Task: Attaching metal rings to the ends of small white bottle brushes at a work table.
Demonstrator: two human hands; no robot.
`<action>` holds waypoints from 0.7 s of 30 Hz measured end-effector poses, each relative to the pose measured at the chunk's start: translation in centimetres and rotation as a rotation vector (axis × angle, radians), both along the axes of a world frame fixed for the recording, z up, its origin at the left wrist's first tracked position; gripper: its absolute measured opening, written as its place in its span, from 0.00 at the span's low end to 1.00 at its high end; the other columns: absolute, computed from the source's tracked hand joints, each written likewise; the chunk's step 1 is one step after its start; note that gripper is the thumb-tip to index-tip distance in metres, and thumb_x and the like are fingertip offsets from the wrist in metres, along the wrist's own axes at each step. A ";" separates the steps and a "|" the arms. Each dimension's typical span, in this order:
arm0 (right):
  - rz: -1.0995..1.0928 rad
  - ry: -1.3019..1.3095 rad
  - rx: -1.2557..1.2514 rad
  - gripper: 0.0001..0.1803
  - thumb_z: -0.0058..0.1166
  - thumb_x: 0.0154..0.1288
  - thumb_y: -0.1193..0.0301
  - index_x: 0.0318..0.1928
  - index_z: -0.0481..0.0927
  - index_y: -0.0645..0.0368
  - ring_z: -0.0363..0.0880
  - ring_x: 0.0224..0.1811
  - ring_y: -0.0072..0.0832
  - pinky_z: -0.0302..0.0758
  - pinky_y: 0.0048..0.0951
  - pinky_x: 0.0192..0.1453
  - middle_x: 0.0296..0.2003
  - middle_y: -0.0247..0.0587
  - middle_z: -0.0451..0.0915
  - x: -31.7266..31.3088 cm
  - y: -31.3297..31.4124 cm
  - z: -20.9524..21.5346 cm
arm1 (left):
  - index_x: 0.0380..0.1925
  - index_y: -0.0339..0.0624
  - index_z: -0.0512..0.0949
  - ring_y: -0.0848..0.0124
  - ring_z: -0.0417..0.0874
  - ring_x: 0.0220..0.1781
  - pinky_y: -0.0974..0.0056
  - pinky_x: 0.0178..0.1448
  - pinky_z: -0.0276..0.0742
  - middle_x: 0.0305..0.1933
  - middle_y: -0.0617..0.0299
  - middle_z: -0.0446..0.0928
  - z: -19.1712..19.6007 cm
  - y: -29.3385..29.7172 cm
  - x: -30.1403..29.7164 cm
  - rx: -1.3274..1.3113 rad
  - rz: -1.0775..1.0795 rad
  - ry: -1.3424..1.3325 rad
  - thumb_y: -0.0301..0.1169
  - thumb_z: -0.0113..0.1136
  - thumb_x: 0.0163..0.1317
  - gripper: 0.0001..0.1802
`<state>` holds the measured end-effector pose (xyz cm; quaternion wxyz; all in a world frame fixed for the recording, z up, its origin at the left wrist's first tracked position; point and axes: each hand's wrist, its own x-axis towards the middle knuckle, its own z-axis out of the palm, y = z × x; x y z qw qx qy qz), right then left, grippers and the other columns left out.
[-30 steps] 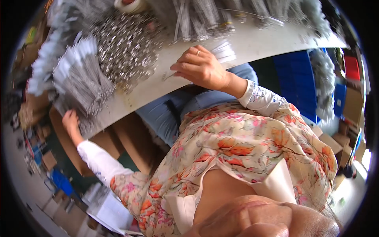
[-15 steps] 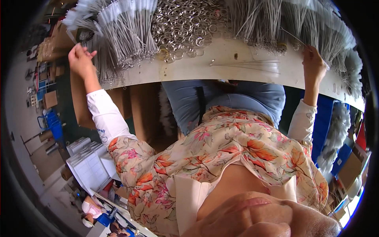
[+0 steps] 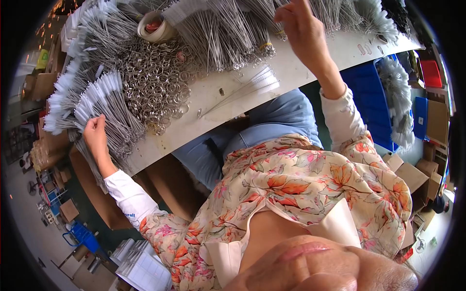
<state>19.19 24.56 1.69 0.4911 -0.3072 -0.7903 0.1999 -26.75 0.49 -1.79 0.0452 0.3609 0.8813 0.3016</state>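
My left hand [image 3: 96,138] is at the left end of the table, closed in a pinch beside a bundle of thin wire brushes [image 3: 109,104] with white bristles. What it pinches, if anything, I cannot make out. My right hand [image 3: 307,39] is raised at the far side, over the table by more brush bundles [image 3: 216,39]. Its fingers look apart and nothing shows in them; the upper edge cuts off one fingertip. Between the bundles lies a heap of shiny metal rings [image 3: 155,80]. A few loose brushes [image 3: 242,92] lie fanned on the pale table [image 3: 199,97] before me.
A white round tub [image 3: 154,28] with something red inside stands behind the rings. On the right are a blue bin [image 3: 371,104], bunches of pale brushes [image 3: 398,102] and cardboard boxes [image 3: 412,174]. A brown carton [image 3: 99,199] stands below the table's left end.
The view has turned, so the table now slants. My left hand has gone from spread fingers to a pinch at the brush bundle. My right hand has left the near edge and reaches farther away.
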 end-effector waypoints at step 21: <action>-0.140 -0.004 -0.518 0.11 0.62 0.47 0.68 0.29 0.83 0.63 0.79 0.20 0.26 0.75 0.28 0.28 0.17 0.42 0.80 -5.6 6.4 -3.2 | 0.23 0.22 0.69 0.86 0.52 0.12 0.82 0.12 0.52 0.60 0.32 0.62 2.7 -3.9 -0.1 0.391 -0.567 -1.151 0.28 0.53 0.47 0.14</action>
